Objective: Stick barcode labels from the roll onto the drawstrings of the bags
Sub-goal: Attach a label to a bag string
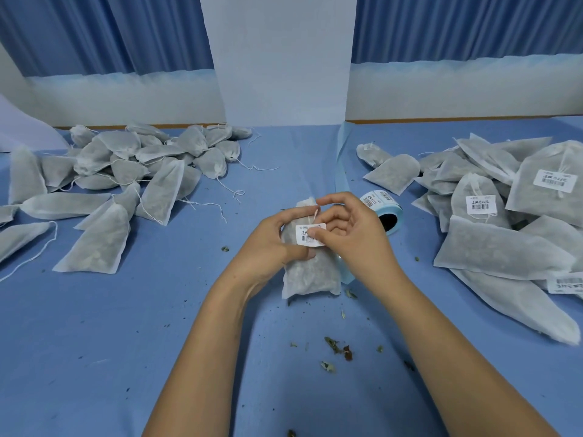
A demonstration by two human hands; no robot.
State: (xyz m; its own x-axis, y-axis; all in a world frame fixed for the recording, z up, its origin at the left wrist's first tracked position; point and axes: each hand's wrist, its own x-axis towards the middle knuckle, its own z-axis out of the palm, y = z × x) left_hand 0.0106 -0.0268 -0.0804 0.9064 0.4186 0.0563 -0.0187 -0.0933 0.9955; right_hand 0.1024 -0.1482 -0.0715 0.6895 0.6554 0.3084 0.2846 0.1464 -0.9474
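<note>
R grip [353, 234] pinches label [303, 237], atop bag [310, 274]

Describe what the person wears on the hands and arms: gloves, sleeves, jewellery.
The left hand and right hand are bare: no gloves, rings, watch or bracelet show. Both forearms are uncovered to the frame's edge; no sleeve in view.

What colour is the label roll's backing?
Light blue, on the label roll beside the right hand; its labels are white. Head view shows it.

Left pile [161, 190] and right pile [504, 247] flank the middle bag [310, 272], the roll [378, 200] just beside it.
</note>
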